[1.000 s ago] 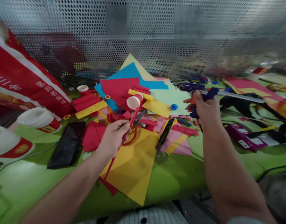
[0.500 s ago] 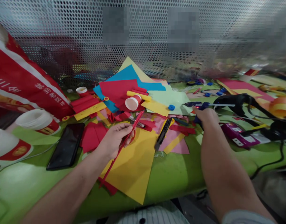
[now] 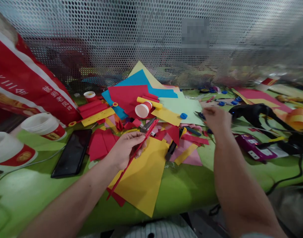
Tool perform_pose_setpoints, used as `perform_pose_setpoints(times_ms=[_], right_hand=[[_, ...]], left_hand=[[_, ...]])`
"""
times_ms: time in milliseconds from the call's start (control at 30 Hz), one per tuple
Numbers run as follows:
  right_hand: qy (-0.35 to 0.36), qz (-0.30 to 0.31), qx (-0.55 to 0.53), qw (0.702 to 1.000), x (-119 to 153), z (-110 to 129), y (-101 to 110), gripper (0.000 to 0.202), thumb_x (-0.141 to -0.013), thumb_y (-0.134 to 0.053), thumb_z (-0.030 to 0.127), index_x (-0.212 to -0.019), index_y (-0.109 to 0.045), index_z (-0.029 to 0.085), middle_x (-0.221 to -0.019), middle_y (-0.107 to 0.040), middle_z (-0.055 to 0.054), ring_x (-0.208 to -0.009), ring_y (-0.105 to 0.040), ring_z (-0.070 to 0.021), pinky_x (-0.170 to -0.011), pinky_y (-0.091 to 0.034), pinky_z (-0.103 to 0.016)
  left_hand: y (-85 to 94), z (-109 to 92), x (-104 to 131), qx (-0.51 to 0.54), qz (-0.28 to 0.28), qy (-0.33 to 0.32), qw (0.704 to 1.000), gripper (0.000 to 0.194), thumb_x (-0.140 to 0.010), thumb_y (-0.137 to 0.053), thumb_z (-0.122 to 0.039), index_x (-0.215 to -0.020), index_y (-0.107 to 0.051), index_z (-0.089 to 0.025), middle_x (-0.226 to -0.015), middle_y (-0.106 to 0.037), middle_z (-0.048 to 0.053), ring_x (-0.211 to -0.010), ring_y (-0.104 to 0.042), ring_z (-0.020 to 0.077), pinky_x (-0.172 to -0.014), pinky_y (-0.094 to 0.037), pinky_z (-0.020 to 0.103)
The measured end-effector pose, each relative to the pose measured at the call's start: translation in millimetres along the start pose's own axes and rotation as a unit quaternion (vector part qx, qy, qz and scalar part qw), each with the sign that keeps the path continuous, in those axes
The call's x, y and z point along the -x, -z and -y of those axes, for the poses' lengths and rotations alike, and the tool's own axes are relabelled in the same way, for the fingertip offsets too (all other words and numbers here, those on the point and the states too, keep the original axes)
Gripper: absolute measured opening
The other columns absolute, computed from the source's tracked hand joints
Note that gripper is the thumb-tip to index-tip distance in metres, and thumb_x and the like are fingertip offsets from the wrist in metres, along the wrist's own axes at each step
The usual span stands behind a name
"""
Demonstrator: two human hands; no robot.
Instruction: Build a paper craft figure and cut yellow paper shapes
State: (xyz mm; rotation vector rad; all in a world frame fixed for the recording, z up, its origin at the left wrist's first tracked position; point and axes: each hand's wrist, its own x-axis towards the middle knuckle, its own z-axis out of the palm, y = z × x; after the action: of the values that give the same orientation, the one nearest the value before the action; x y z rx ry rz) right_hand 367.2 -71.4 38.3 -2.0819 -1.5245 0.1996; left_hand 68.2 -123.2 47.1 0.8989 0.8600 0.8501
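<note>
A red strip [image 3: 151,129] is held in the left hand [image 3: 128,150], pinched between the thumb and the fingers. The strip is tilted: its upper end is extended past the fingertips toward the right, near the open scissors [image 3: 148,125], and its long lower part is passed below the hand toward the lower left, above the yellow sheet [image 3: 144,175]. The part inside the grip is covered by the fingers, so it cannot be told how the strip is folded there. The right hand [image 3: 217,120] is placed well apart from the strip, with fingers curled, at the glue gun [image 3: 200,115]. Only the dark nozzle is clearly seen beyond the fingers; the body is mostly hidden by the hand — whether it is gripped or only touched cannot be told. The black cutter [image 3: 170,151] is partly covered by a red paper piece [image 3: 174,133]. Behind the scissors, a small paper cup [image 3: 143,109] is laid on its side among coloured papers. At the left, a phone [image 3: 71,153] is lying beside stacked cups [image 3: 44,126], and another stack [image 3: 13,150] is cut off by the picture edge. Under the papers, a green table [image 3: 188,185] is seen. Behind the mesh panel [image 3: 156,29], shapes are blurred — hard to make out.
</note>
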Motion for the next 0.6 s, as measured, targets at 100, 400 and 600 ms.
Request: perform_pose_setpoints(times_ms=[100, 400, 600], right_hand=[[0.086, 0.095, -0.246, 0.961, 31, 55, -20, 0.019, -0.073, -0.061, 0.033, -0.084, -0.069, 0.019, -0.085, -0.068, -0.008, -0.08, -0.061, -0.0227, -0.074, -0.048, -0.037], [0.133, 0.31, -0.565, 0.753, 69, 95, -50, 0.022, -0.052, -0.079, 0.036, -0.061, -0.07, 0.018, -0.058, -0.061, 0.001, -0.048, -0.044, -0.0059, -0.043, -0.037, -0.02], [0.129, 0.302, -0.587, 0.74, 70, 94, -55, 0.022, -0.056, -0.079, 0.037, -0.06, -0.069, 0.018, -0.05, -0.056, 0.002, -0.044, -0.044, -0.0061, -0.041, -0.038, -0.02]], left_hand=[[-2.5, -1, 1, 0.027, 0.011, 0.021, 0.999, 0.008, -0.07, -0.062, -0.019, -0.068, -0.056, -0.013, -0.055, -0.055, -0.001, -0.036, -0.043, 0.0044, -0.036, -0.026, 0.017], [-7.9, 3, 3, 0.042, 0.017, 0.046, 0.998, 0.011, -0.069, -0.062, -0.021, -0.065, -0.054, -0.014, -0.052, -0.054, -0.002, -0.034, -0.042, 0.0044, -0.035, -0.025, 0.017], [-12.5, 6, 5, -0.003, -0.022, 0.011, 1.0, 0.009, -0.067, -0.062, -0.021, -0.065, -0.057, -0.014, -0.052, -0.056, -0.001, -0.035, -0.042, 0.0049, -0.036, -0.024, 0.018]])
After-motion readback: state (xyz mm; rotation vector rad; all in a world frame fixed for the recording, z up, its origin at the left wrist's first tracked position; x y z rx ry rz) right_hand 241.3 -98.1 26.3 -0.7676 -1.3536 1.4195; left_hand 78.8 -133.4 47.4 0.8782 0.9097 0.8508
